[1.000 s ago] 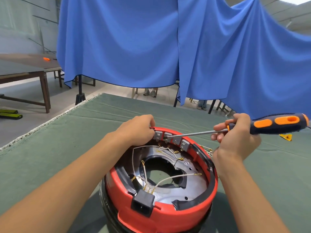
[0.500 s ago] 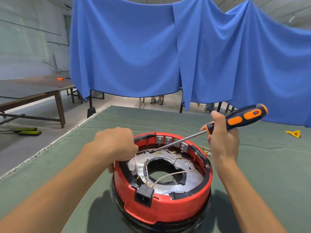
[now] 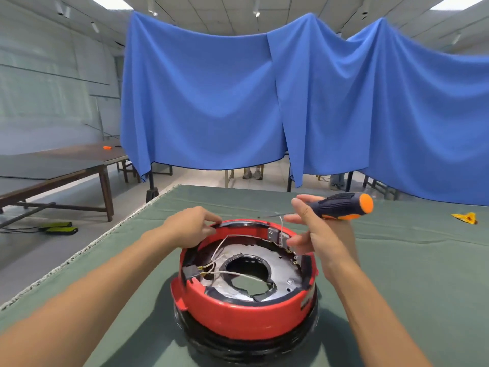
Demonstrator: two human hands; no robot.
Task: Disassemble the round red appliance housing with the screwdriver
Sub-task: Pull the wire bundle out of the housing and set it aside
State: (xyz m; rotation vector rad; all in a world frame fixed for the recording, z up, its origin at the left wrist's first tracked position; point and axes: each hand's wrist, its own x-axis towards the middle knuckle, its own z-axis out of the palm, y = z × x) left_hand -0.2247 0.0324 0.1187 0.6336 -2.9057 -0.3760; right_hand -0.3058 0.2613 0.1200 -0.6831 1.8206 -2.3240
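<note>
The round red housing sits on the green desk between your forearms, open side up, showing its metal plate and white wires. Your left hand pinches the black rim trim at the far edge. Your right hand holds the screwdriver by its handle between thumb and upper fingers, the lower fingers spread loose beside the grey terminal blocks; the tip points toward your left hand, clear of any screw. This appears to be a repositioning step: next, the tip needs seating squarely on a fastener while your left hand steadies the housing.
</note>
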